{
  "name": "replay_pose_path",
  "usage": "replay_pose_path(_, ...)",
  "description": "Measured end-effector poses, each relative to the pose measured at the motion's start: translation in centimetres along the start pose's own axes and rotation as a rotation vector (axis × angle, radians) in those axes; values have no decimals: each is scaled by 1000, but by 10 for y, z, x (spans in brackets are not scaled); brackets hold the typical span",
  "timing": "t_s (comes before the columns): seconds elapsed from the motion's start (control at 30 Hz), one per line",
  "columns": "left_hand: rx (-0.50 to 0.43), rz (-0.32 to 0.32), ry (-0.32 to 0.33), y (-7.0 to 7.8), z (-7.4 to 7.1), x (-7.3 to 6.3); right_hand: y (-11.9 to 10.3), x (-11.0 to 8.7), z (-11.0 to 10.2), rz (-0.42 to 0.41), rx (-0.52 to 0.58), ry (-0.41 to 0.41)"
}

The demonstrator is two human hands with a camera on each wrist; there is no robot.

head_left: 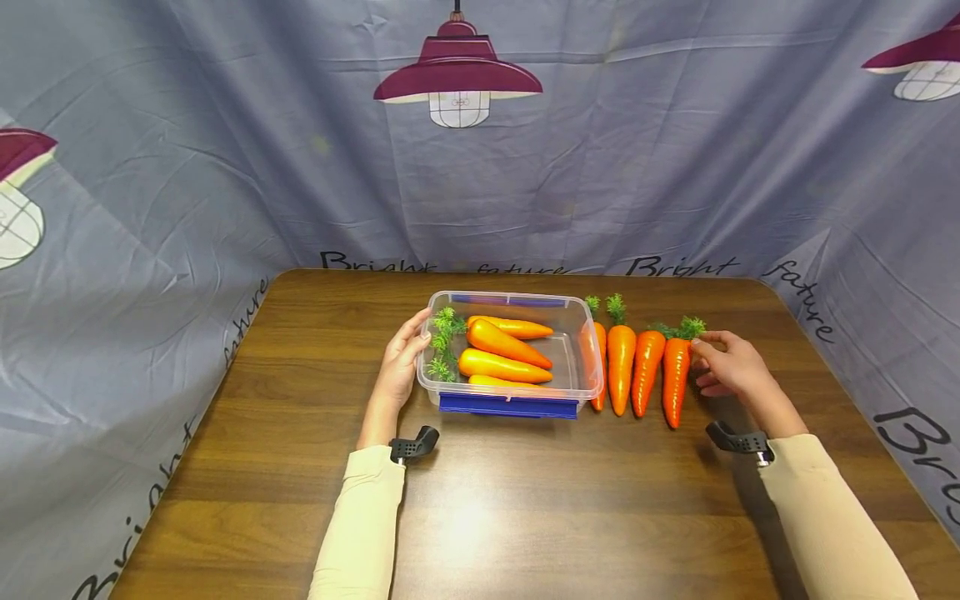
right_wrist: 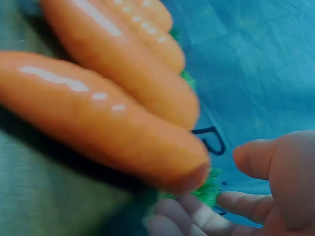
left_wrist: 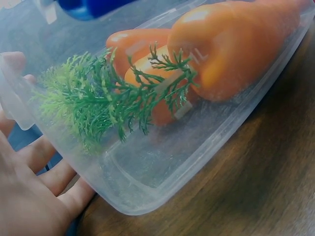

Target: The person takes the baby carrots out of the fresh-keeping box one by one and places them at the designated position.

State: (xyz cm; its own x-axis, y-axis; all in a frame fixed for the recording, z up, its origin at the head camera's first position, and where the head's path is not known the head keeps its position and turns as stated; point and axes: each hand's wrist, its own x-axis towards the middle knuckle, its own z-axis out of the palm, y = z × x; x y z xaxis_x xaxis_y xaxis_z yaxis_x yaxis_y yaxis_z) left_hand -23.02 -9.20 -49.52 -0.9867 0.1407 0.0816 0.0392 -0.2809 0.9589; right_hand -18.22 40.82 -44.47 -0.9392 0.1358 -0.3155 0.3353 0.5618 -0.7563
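A clear plastic box [head_left: 508, 400] with blue clips stands on the table, holding several orange carrots [head_left: 504, 365] with green leafy tops toward its left end. My left hand [head_left: 400, 367] rests against the box's left wall, its fingers fairly straight along the outside in the left wrist view. To the right of the box lies a row of several carrots [head_left: 621, 371], leaves pointing away. At the leafy end of the rightmost carrot [head_left: 676, 383] is my right hand [head_left: 731, 367]. In the right wrist view, its thumb and fingers are spread apart around that end, not gripping it.
Brown wooden table [head_left: 300, 467] under everything, with rounded far corners. Behind and at both sides hangs a grey-blue curtain [head_left: 330, 167] printed with lamps and lettering. The leftmost carrot of the row is partly seen through the box's right wall.
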Motion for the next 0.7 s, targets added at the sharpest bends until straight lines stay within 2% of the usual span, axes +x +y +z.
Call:
replay_pose_path(0.17, 10, 2, 8, -1, 0, 0, -16, 2, -8, -69, -88, 101)
replay_pose_path(0.33, 15, 0, 9, -1, -1, 0, -44, 5, -5, -171, -129, 137)
replay_pose_path(0.5, 12, -1, 10, -1, -2, 1, -80, 11, 10, -259, -125, 106)
replay_pose_path(0.7, -7, -5, 13, -2, -1, 2, -129, 17, 40, -280, -128, 11)
